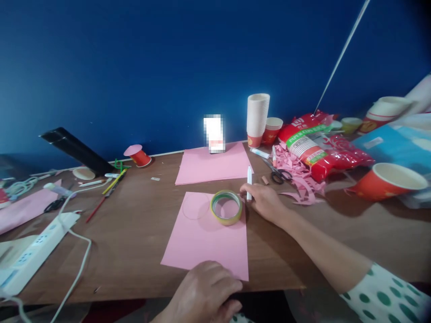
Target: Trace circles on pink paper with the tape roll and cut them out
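Pink sheet point(205, 242) at tabletop's near edge, left hand point(205, 291) steadying it, grip unclear; right hand point(266, 202) holds pen point(249, 181) beside tape roll point(226, 207).

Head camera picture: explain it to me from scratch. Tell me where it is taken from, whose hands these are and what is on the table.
There is no machine here: a person wears a camera on the head, so the one picture looks forward and down at that person's own two hands. The right hand, reaching in from the right, holds a white pen beside a roll of tape. The roll lies on a pink sheet, next to a faint drawn circle. The left hand rests on the sheet's near edge. All this is on a wooden table before a blue wall. Further back lie a second pink sheet, scissors, pink scraps and paper cups; a power strip lies at the left.
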`<state>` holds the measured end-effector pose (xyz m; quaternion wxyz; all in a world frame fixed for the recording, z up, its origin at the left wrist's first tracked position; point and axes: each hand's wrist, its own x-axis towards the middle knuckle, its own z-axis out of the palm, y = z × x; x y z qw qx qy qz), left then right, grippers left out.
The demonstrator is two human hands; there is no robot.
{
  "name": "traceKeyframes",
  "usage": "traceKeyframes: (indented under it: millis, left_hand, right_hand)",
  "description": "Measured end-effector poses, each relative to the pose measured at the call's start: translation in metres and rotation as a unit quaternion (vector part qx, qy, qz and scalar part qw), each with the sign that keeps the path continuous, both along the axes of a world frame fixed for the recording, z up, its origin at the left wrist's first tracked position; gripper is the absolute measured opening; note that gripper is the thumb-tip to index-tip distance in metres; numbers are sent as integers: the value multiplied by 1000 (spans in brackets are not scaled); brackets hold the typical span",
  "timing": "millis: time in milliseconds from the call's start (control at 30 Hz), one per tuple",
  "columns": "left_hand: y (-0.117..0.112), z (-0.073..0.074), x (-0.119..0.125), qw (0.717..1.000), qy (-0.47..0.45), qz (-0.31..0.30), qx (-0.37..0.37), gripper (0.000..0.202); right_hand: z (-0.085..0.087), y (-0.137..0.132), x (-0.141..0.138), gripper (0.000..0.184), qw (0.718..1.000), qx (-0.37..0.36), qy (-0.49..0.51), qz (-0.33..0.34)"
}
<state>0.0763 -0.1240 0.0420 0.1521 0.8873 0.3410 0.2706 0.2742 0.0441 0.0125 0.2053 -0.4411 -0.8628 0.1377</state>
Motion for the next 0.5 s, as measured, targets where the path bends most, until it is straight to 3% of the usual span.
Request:
traceKeyframes:
  millis: [167, 267, 367, 500]
  left_hand:
    - [-18, -12, -19, 1000, -2, 21, -17, 19]
    - [-25, -10, -27, 998, 13, 56, -34, 21]
    - [-22, -3, -27, 992, 28, 117, -42, 23]
    - [-5, -2, -18, 981, -23, 193, 4, 22]
  right_hand:
    - [0, 0, 0, 20, 1000, -2, -3, -2]
    - [0, 0, 0, 18, 1000, 3, -3, -2]
    - [0, -1, 0, 19, 1000, 8, -1, -1]
    - [-1, -1, 0, 20, 1000, 8, 1, 2]
